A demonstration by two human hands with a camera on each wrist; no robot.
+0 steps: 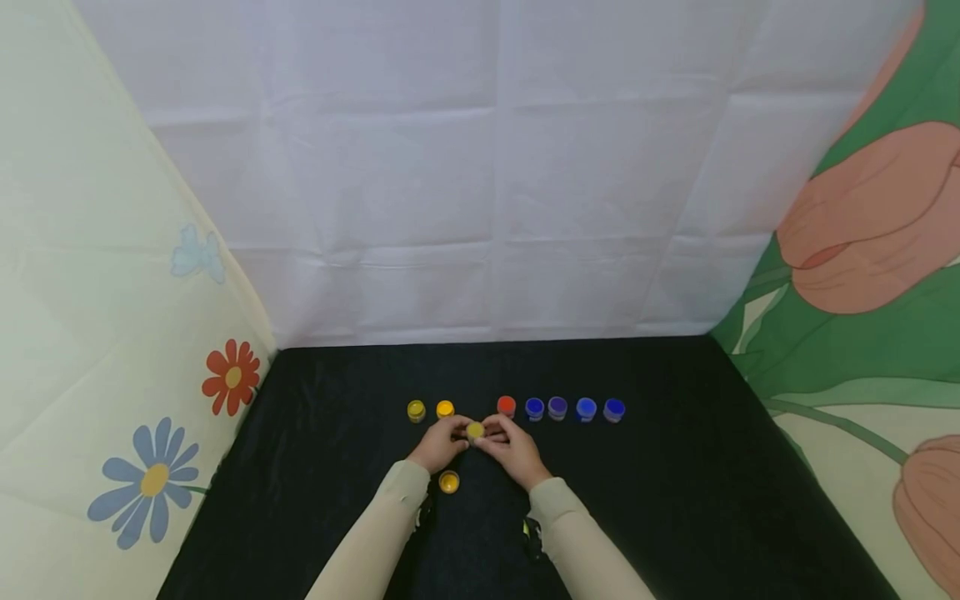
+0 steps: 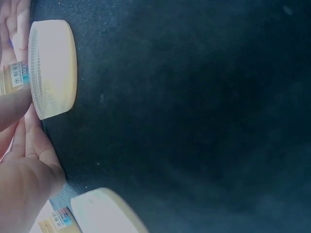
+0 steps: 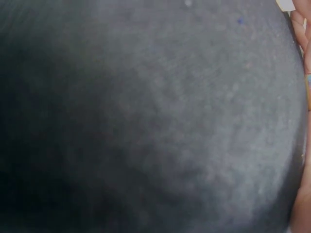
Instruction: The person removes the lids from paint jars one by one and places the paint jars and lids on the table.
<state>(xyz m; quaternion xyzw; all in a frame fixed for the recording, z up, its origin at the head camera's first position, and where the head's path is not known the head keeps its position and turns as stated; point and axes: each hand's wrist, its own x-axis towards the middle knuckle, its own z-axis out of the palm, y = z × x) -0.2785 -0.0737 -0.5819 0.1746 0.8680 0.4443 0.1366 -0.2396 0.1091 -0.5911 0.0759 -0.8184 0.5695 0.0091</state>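
My left hand (image 1: 439,447) and right hand (image 1: 517,451) meet at mid-table and pinch a small paint jar (image 1: 476,431) with a dull yellow top. In the left wrist view, the thumb lies against this jar's label (image 2: 19,74), beside a pale, ribbed wide part. Part of another labelled jar (image 2: 60,218) shows low in that view. Fingers (image 3: 300,36) and only a sliver of the held jar appear at the right wrist view's edge. An orange-yellow jar (image 1: 449,482) stands near my left wrist, and another yellow jar (image 1: 445,408) is just beyond the left fingers.
An olive-yellow jar (image 1: 416,410) ends the row on the left. Past my right hand stand a red jar (image 1: 506,406) and several blue and violet jars, such as the rightmost blue jar (image 1: 614,409). White cloth (image 1: 487,183) hangs behind the black table (image 1: 712,500).
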